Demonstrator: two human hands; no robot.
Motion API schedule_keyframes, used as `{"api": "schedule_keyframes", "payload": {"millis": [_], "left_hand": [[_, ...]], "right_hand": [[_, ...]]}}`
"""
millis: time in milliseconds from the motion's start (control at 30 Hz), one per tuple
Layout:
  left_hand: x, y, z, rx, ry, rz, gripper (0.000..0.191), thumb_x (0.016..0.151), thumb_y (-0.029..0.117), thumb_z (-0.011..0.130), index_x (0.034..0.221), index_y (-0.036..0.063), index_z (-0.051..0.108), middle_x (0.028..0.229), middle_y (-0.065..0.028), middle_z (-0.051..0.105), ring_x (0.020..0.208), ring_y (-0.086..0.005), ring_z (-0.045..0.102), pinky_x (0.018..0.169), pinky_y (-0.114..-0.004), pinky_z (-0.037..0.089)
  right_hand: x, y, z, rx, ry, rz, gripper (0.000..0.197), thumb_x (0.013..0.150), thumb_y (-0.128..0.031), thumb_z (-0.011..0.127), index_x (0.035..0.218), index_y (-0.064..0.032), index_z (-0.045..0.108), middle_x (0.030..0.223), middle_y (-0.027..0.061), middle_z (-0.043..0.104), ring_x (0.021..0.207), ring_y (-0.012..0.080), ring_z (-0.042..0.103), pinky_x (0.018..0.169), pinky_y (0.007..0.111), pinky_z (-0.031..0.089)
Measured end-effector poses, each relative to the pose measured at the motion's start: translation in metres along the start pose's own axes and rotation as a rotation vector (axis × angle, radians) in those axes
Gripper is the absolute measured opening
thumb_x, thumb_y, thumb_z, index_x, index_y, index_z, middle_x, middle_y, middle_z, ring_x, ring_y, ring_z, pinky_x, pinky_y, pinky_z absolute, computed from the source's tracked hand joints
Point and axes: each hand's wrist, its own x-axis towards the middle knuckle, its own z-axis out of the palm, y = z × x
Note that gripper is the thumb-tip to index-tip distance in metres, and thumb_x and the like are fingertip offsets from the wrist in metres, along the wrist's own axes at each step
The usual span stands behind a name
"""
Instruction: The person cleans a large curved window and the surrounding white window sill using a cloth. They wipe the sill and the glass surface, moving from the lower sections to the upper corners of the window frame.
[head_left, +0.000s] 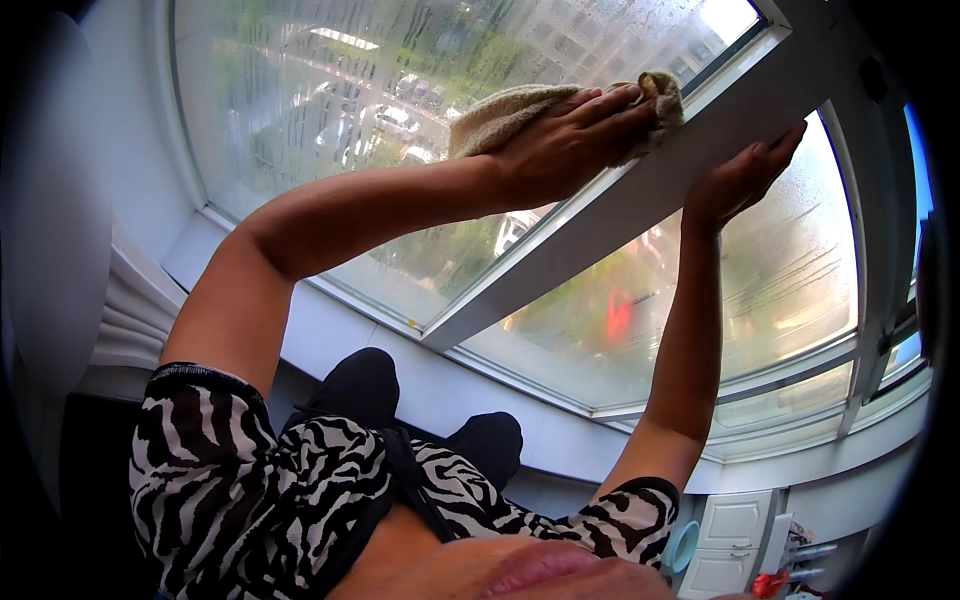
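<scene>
My left hand (577, 142) presses a beige terry cloth (510, 116) against the window glass (315, 97) beside the white frame bar. The cloth bunches at my fingertips and spreads out behind the back of the hand. My right hand (742, 176) is raised at the other side of the same broad white frame bar (600, 214), its fingers extended and no object seen in it. Whether its palm touches the bar or the second pane (795, 255) cannot be told. Both panes look wet or misted, with streaks and drops.
A white sill (465, 397) runs below the panes, in front of my knees. At the far left hangs a pale curtain (139, 300). White cabinets (731, 525), a light blue basin (681, 546) and a red item (769, 583) are at the lower right.
</scene>
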Motion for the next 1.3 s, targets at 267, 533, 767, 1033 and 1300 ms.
{"api": "schedule_keyframes", "payload": {"millis": [267, 533, 767, 1033, 1300], "left_hand": [[-0.217, 0.084, -0.010, 0.080, -0.444, -0.314, 0.044, 0.095, 0.014, 0.057, 0.137, 0.0007, 0.054, 0.152, -0.0100, 0.043, 0.143, -0.0286, 0.037, 0.112, -0.042, 0.038], [-0.239, 0.113, -0.028, -0.932, -0.250, -1.584, 0.025, 0.106, 0.016, 0.046, 0.122, 0.0018, 0.060, 0.105, -0.0036, 0.065, 0.091, -0.0092, 0.056, 0.082, -0.024, 0.047], [-0.090, 0.120, -0.058, -1.332, -0.029, -1.402, 0.035, 0.107, 0.024, 0.044, 0.131, -0.0015, 0.053, 0.110, -0.0079, 0.063, 0.100, -0.0132, 0.057, 0.091, -0.027, 0.047], [-0.023, 0.094, -0.044, -0.544, -0.291, -0.400, 0.050, 0.089, 0.010, 0.066, 0.138, 0.0065, 0.056, 0.133, -0.0157, 0.062, 0.129, -0.0337, 0.055, 0.108, -0.047, 0.044], [0.011, 0.058, 0.032, 0.001, -0.028, -0.271, 0.062, 0.096, 0.023, 0.058, 0.154, 0.0202, 0.036, 0.164, -0.0164, 0.019, 0.149, -0.0382, 0.023, 0.117, -0.058, 0.026]], "right_hand": [[0.003, 0.004, 0.007, -0.060, 0.016, -0.208, 0.060, 0.104, -0.038, 0.030, 0.146, 0.0042, 0.038, 0.146, 0.0267, 0.043, 0.132, 0.0417, 0.045, 0.109, 0.049, 0.037], [-0.012, -0.002, 0.003, -0.015, -0.164, -0.214, 0.076, 0.101, -0.053, 0.039, 0.154, -0.0022, 0.022, 0.157, 0.0295, 0.020, 0.143, 0.0466, 0.028, 0.113, 0.057, 0.029], [-0.184, -0.082, -0.090, 0.408, -0.595, 0.067, 0.106, 0.086, -0.069, 0.060, 0.160, -0.0122, 0.010, 0.161, 0.0334, 0.001, 0.149, 0.0511, 0.004, 0.117, 0.059, 0.018], [-0.196, -0.065, -0.109, 0.313, -0.091, 0.584, 0.043, 0.098, 0.000, 0.048, 0.140, 0.0047, 0.046, 0.141, 0.0187, 0.049, 0.123, 0.0282, 0.054, 0.102, 0.038, 0.044], [0.025, 0.048, -0.101, -0.345, 0.203, -0.246, 0.045, 0.104, -0.021, 0.046, 0.146, -0.0065, 0.040, 0.145, 0.0240, 0.041, 0.135, 0.0404, 0.038, 0.105, 0.054, 0.040]]}}
